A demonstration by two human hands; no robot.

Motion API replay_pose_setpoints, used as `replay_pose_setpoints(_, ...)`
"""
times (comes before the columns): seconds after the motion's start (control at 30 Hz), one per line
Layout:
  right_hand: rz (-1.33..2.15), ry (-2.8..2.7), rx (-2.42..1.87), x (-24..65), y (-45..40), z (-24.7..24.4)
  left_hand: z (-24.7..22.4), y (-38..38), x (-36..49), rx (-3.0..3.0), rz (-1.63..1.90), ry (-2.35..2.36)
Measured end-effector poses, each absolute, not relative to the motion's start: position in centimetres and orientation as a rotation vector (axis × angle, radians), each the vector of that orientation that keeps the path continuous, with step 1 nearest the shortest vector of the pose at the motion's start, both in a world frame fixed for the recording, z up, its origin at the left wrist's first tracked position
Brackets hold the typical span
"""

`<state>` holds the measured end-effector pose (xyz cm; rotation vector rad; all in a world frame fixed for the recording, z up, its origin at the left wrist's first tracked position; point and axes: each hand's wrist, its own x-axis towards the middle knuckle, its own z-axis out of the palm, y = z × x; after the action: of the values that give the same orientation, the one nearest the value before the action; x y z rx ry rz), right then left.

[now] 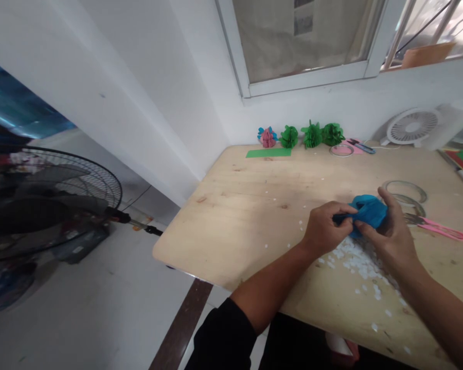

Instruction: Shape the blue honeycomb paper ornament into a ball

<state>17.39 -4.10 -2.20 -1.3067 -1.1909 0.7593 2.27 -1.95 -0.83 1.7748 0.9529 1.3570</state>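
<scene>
Wooden table [231, 221] bears 4 paper flowers [312, 136]; green strip [269, 153]; pink-handled scissors [442, 228]; white scraps [357, 259].

A pale wood table [224, 216] stands against a white wall [293, 110]. Above the table — a white-framed window [304, 46], bright behind bars [444, 21] at its right. Left of the table — pale floor [119, 303] and a black fan [42, 213].

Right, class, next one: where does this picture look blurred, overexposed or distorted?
In the head view, the pedestal fan at left is smeared; in the head view, the barred window opening at upper right is washed out; in the head view, the window frame tilts, perhaps lens distortion.
</scene>
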Motion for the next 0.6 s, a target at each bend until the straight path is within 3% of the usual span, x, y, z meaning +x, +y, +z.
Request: replay_pose_setpoints(0.6, 0.794, -1.118, -1.384, 16.8, -4.6, -1.3, -0.6, -2.4, 2.5, 1.978, 1.319, 0.984)
